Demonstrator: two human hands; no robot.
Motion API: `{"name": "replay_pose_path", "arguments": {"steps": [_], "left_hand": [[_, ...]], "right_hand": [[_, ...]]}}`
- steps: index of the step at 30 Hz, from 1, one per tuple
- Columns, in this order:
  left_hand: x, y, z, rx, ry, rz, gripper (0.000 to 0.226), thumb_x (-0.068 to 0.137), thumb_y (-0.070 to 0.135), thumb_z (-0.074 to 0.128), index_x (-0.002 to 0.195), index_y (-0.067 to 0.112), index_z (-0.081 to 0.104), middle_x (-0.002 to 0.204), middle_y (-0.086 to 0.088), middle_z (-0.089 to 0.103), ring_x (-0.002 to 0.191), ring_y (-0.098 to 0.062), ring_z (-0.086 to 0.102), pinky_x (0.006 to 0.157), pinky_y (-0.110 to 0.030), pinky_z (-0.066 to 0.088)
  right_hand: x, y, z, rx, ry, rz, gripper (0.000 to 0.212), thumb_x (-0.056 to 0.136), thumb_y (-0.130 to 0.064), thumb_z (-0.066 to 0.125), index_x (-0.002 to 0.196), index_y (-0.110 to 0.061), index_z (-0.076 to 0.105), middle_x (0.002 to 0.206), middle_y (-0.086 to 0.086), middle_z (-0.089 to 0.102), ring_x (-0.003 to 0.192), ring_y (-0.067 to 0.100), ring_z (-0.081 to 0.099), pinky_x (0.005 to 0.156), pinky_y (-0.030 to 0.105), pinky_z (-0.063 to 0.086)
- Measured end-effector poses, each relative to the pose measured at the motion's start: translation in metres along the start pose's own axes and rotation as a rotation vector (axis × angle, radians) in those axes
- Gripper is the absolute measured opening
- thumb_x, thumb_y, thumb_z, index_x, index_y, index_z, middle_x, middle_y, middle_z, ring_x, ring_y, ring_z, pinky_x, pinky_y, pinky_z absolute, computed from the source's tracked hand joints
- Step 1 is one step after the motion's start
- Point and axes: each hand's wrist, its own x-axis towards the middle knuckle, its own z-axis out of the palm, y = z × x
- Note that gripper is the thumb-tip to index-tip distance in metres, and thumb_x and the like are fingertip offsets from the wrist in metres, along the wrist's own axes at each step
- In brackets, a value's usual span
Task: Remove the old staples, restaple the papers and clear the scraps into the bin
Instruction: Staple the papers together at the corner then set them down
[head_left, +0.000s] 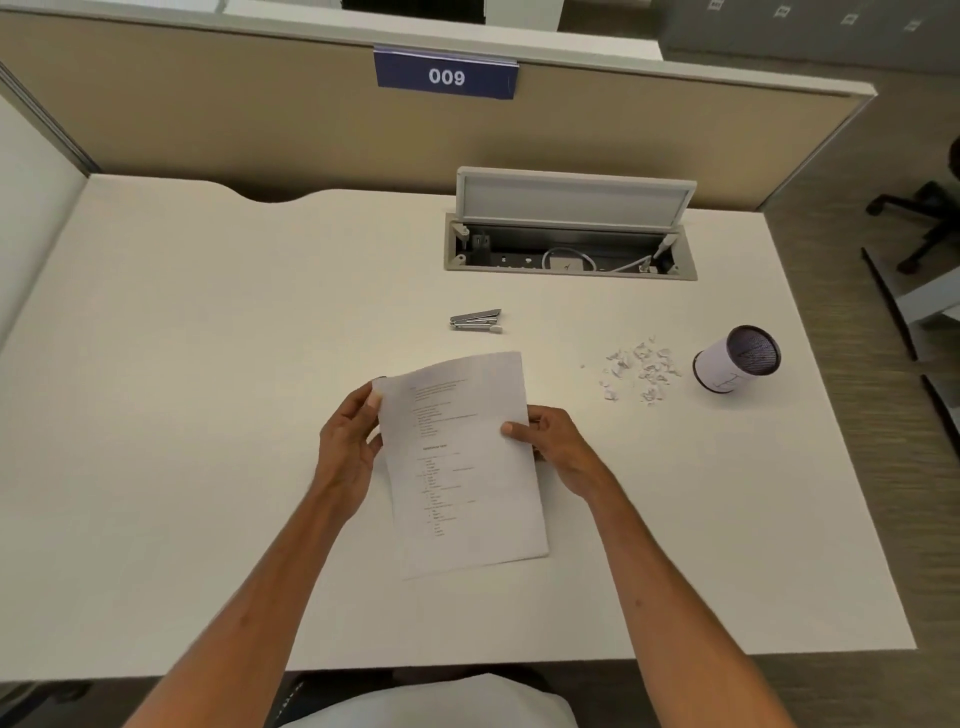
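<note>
Two hands: left hand (349, 441) pinches papers (462, 467) at top-left corner; right hand (553, 441) pinches right edge.
Papers: at desk (208, 364) centre, long axis near-far, top leaning left.
Stapler (475, 320): beyond papers, lying crosswise.

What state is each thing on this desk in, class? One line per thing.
papers: held at both sides, top edge lifted.
left hand: pinches the papers' left edge.
right hand: pinches the papers' right edge.
stapler: lying on the desk, untouched.
scraps: scattered loose on the desk, outside the bin.
bin: on the desk, right of the scraps.
cable box lid: raised open.
</note>
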Motion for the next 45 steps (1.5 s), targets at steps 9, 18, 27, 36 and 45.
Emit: {"name": "replay_pose_path", "arguments": {"steps": [9,18,27,36,45], "left_hand": [[-0.02,0.005,0.017,0.257,-0.181,0.066,0.035,0.109,0.02,0.069,0.144,0.014,0.069,0.139,-0.006,0.078,0.127,-0.033,0.075,0.099,-0.042,0.064],[-0.034,0.053,0.052,0.261,-0.108,0.357,0.03,0.113,0.019,0.064,0.14,0.011,0.07,0.132,-0.003,0.08,0.118,-0.017,0.076,0.091,-0.026,0.062],[-0.037,0.027,0.053,0.268,-0.059,0.294,0.023,0.114,0.017,0.06,0.128,0.004,0.073,0.112,0.008,0.083,0.103,-0.006,0.077,0.085,-0.018,0.058],[-0.031,0.033,0.055,0.334,-0.086,0.314,0.022,0.115,0.025,0.059,0.127,0.014,0.075,0.117,0.0,0.08,0.105,-0.015,0.073,0.084,-0.028,0.063],[-0.04,0.026,0.054,0.36,-0.083,0.265,0.022,0.115,0.026,0.059,0.127,0.018,0.075,0.116,0.006,0.082,0.104,-0.013,0.077,0.083,-0.027,0.063]], "right_hand": [[-0.023,-0.016,0.015,0.087,0.137,-0.136,0.021,0.097,-0.008,0.077,0.118,-0.007,0.078,0.113,0.006,0.082,0.098,0.02,0.08,0.078,0.028,0.062],[-0.046,-0.044,0.044,0.175,0.278,-0.407,0.03,0.103,-0.013,0.07,0.132,-0.007,0.072,0.122,0.004,0.08,0.111,0.02,0.075,0.093,0.028,0.059],[-0.053,-0.02,0.064,0.089,0.321,-0.395,0.019,0.104,-0.014,0.069,0.115,-0.028,0.075,0.106,-0.018,0.079,0.104,0.004,0.072,0.094,0.018,0.053],[-0.047,-0.026,0.056,0.041,0.336,-0.354,0.017,0.104,-0.021,0.071,0.11,-0.037,0.074,0.104,-0.018,0.08,0.103,0.004,0.074,0.09,0.021,0.058],[-0.045,-0.009,0.052,0.025,0.312,-0.299,0.018,0.103,-0.022,0.071,0.121,-0.018,0.074,0.11,-0.004,0.08,0.101,0.01,0.074,0.082,0.018,0.057]]}}
